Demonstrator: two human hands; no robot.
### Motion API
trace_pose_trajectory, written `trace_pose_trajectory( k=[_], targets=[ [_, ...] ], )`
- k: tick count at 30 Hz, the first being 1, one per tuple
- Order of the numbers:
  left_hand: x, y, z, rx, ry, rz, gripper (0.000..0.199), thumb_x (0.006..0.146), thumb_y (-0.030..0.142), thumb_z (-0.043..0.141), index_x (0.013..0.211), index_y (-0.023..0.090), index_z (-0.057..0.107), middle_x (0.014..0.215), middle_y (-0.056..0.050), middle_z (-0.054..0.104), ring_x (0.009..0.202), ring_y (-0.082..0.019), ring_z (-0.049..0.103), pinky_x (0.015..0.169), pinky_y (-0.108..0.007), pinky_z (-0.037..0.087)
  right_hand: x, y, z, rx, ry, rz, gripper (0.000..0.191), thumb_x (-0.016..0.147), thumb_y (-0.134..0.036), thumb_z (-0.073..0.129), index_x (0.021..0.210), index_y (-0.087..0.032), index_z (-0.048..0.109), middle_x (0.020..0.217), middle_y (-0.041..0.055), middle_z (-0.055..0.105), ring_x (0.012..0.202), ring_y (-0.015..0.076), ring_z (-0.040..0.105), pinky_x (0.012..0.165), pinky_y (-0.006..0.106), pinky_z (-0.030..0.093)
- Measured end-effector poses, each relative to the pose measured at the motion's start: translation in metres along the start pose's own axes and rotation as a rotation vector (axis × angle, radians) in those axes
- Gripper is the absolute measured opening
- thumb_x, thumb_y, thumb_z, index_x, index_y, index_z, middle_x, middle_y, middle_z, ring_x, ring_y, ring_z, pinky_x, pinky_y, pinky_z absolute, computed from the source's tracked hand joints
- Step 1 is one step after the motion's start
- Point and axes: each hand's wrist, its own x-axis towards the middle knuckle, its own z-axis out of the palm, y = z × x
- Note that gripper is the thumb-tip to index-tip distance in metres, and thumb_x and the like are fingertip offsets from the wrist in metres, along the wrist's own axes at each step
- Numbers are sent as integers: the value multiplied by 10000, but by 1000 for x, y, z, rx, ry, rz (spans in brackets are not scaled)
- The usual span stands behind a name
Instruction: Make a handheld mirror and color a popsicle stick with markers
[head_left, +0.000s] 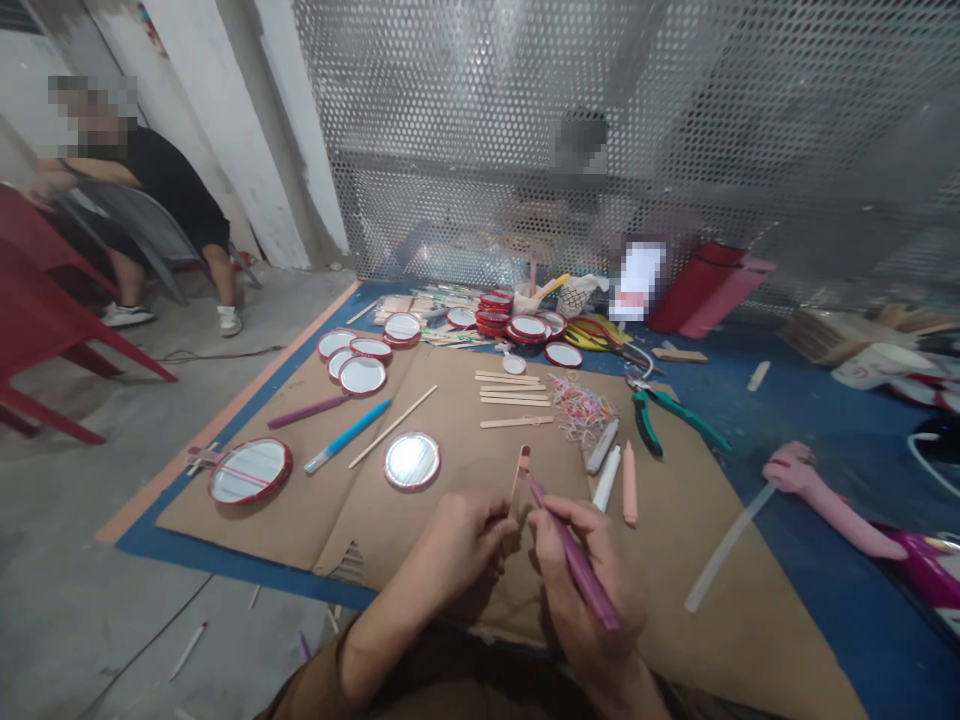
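Note:
Upright in my left hand (469,535) is a wooden craft stick (517,487), its top end coloured reddish brown. My right hand (589,575) grips a purple marker (576,560), its tip close to the coloured end of the stick. Whether the tip touches the wood I cannot tell. Beyond my hands lie several plain craft sticks (514,397) in a row. A round silvery disc (412,460) rests on the cardboard (465,400) to the left. Farther left sits a red-rimmed disc (250,472) with strings across it and a short stick at its edge.
A blue marker (347,437) and a thin stick (392,427) lie left. Coloured rubber bands (583,405), pale markers (629,485) and green-handled pliers (647,422) are right. A pink glue gun (832,500) lies far right. More discs (363,376) stand behind; a person (161,185) sits beyond.

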Motion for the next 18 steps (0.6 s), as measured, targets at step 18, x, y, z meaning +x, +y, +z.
trace_pose_trajectory(
  k=[18],
  targets=[
    [-2, 3, -2, 26, 19, 15, 177, 821, 229, 452, 649, 203, 485, 525, 42, 530, 469, -111, 536, 474, -182, 370, 1, 0, -2, -23, -44, -20, 86, 912, -216, 562, 970, -202, 625, 836, 31, 670, 744, 161, 667, 683, 290, 541]
  ],
)
